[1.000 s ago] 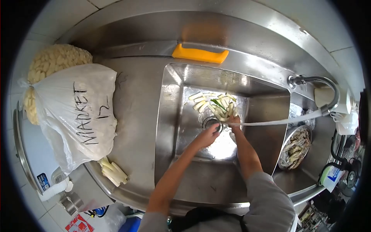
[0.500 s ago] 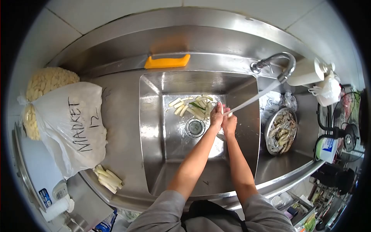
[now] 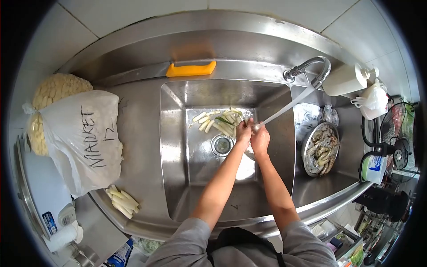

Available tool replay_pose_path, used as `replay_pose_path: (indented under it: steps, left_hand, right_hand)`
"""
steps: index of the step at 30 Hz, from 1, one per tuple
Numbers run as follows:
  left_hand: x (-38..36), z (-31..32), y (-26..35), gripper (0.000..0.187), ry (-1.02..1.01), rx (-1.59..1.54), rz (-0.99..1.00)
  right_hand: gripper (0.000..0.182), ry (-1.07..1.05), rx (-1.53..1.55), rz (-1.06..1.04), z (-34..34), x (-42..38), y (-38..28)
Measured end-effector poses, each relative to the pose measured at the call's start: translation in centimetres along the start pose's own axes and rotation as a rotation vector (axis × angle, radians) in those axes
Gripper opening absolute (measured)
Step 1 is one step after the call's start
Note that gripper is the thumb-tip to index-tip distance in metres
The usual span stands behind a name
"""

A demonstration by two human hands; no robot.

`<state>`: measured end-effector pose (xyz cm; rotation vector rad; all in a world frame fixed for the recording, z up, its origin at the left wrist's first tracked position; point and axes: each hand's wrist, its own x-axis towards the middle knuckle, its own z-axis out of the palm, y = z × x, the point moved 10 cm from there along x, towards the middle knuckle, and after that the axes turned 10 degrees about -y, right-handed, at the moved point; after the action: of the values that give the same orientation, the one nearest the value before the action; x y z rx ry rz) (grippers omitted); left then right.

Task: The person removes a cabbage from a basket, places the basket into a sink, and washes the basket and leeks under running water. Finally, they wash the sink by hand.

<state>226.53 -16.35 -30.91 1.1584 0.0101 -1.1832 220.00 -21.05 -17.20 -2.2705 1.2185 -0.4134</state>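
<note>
Both hands are over the steel sink basin, close together under the stream of water from the curved tap (image 3: 321,73). My left hand (image 3: 243,132) has its fingers closed on something I cannot make out. Beside it my right hand (image 3: 260,139) is closed too, and water splashes over its fingers; what it holds is hidden. Several pale cut vegetable pieces (image 3: 208,121), with a green one (image 3: 223,120) among them, lie in the basin left of my hands. The round drain (image 3: 222,145) is below them.
A yellow-handled knife (image 3: 191,69) lies behind the basin. On the left are a marked white bag (image 3: 91,138) and more pale pieces (image 3: 122,201). To the right, a metal bowl of shrimp (image 3: 321,149) stands near a white bottle (image 3: 347,80).
My left hand has shifted slightly left, and the two hands are a little further apart at the wrists. The whole view has shifted slightly.
</note>
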Motion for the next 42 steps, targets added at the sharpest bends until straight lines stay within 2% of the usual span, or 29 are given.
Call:
replay_pose_path:
  steps: [1, 2, 4, 5, 6, 7, 8, 10, 13, 14, 16, 18, 20, 22, 23, 24, 26, 27, 28, 29, 30, 32, 33, 35, 36, 38, 39, 40, 42]
  left_hand:
    - [0.2, -0.1, 0.0, 0.020, -0.020, -0.173, 0.079]
    - [-0.1, -0.2, 0.1, 0.020, -0.014, -0.177, 0.081]
    - [-0.6, -0.4, -0.8, 0.022, 0.000, -0.446, -0.005]
    - [-0.7, -0.5, -1.3, 0.033, 0.002, -0.339, -0.123]
    - [-1.1, -1.3, -0.6, 0.033, 0.007, -0.341, -0.119]
    - [-1.8, -1.0, -0.8, 0.047, -0.121, -0.275, -0.226]
    - [-2.4, -0.4, -1.4, 0.060, -0.250, -0.208, -0.331]
    - [-3.0, -1.9, -1.9, 0.060, -0.191, -0.198, -0.279]
    - [-3.9, -3.2, -3.1, 0.054, -0.154, -0.137, -0.347]
    - [-3.7, -2.6, -2.8, 0.049, -0.150, -0.165, -0.286]
    - [-3.4, -1.5, -2.2, 0.039, -0.141, -0.220, -0.167]
    - [-2.0, -1.6, -2.7, 0.035, -0.135, -0.210, -0.159]
    - [-0.2, -1.4, -2.9, 0.035, -0.203, -0.451, -0.085]
    - [-2.0, -0.6, -0.5, 0.037, -0.168, -0.497, -0.142]
    - [-1.9, -0.3, -0.9, 0.037, -0.212, -0.496, -0.190]
    - [-1.8, 0.0, -1.4, 0.038, -0.256, -0.493, -0.238]
    - [-1.4, 0.3, -1.9, 0.040, -0.253, -0.466, -0.233]
    - [-1.0, 0.0, -1.7, 0.041, -0.219, -0.250, -0.172]
    - [-0.9, -0.3, -1.5, 0.043, -0.182, -0.034, -0.117]
    - [-0.6, -1.3, -1.4, 0.046, -0.069, 0.103, -0.113]
    - [-0.2, -1.3, -1.4, 0.046, -0.072, 0.105, -0.111]
    - [0.3, -1.6, -1.2, 0.049, -0.062, 0.382, -0.187]
    - [0.3, -1.5, 0.0, 0.051, -0.024, 0.414, -0.090]
    - [0.1, -1.1, 0.2, 0.059, -0.002, 0.527, -0.116]
    - [-0.3, -1.3, -0.3, 0.067, 0.020, 0.639, -0.157]
    - [-1.4, -0.7, -1.5, 0.060, -0.011, 0.613, -0.199]
    - [-1.7, -0.1, -2.1, 0.056, -0.047, 0.586, -0.232]
    - [-2.2, 0.4, -2.5, 0.054, -0.082, 0.557, -0.267]
    - [-2.6, 2.0, -2.2, 0.046, -0.162, 0.392, -0.314]
  right_hand:
    - [0.010, -0.006, 0.137, 0.067, 0.1, 0.0, 0.8]
    - [0.009, -0.010, 0.275, 0.134, 0.4, 0.0, 1.5]
    - [0.008, -0.038, 0.365, 0.167, 2.4, 0.4, 3.8]
    - [0.009, -0.006, 0.566, 0.287, 3.7, 0.2, 5.9]
    - [0.012, 0.027, 0.767, 0.408, 4.0, 0.0, 6.1]
    - [0.020, -0.060, 0.962, 0.558, 4.5, -0.4, 6.7]
    - [0.025, -0.028, 1.026, 0.557, 4.4, 0.1, 6.9]
    - [0.027, -0.067, 0.953, 0.539, 3.3, 1.5, 7.5]
    - [0.028, -0.191, 0.727, 0.471, 3.1, 3.0, 7.0]
    - [0.031, -0.264, 0.637, 0.409, 3.8, 3.5, 6.7]
    - [0.035, -0.297, 0.591, 0.466, 5.2, 2.7, 7.7]
    - [0.036, -0.307, 0.375, 0.409, 4.4, 2.0, 6.3]
    - [0.039, -0.417, 0.467, 0.456, 5.6, 0.7, 6.2]
    - [0.040, -0.437, 0.399, 0.070, 5.8, 0.6, 3.5]
    - [0.041, -0.509, 0.213, 0.083, 6.6, -0.1, 4.2]
    - [0.041, -0.508, 0.213, 0.082, 6.7, -0.1, 4.7]
    - [0.038, -0.668, 0.411, 0.267, 8.2, -1.1, 6.3]
    - [0.033, -0.624, 0.224, 0.164, 7.1, -0.2, 5.5]
    - [0.033, -0.623, 0.227, 0.164, 7.0, -0.1, 5.1]
    - [0.030, -0.568, 0.173, 0.093, 6.3, 0.7, 3.9]
    - [0.027, -0.510, 0.116, 0.022, 5.5, 1.2, 2.7]
    - [0.025, -0.558, 0.158, 0.064, 5.3, 1.7, 2.4]
    - [0.024, -0.398, 0.059, 0.012, 3.3, 2.6, 2.0]
    - [0.022, -0.124, -0.021, -0.045, -0.6, 5.2, 1.4]
    - [0.020, -0.081, 0.087, -0.067, -3.1, 6.4, 0.5]
    - [0.020, 0.109, 0.154, -0.284, -9.0, 8.4, -2.4]
    - [0.021, -0.126, 0.522, 0.131, -8.6, 10.1, 1.1]
    - [0.025, -0.094, 0.586, 0.116, -10.9, 11.2, 0.5]
    - [0.026, 0.001, 1.359, 0.105, -10.8, 15.3, 4.8]
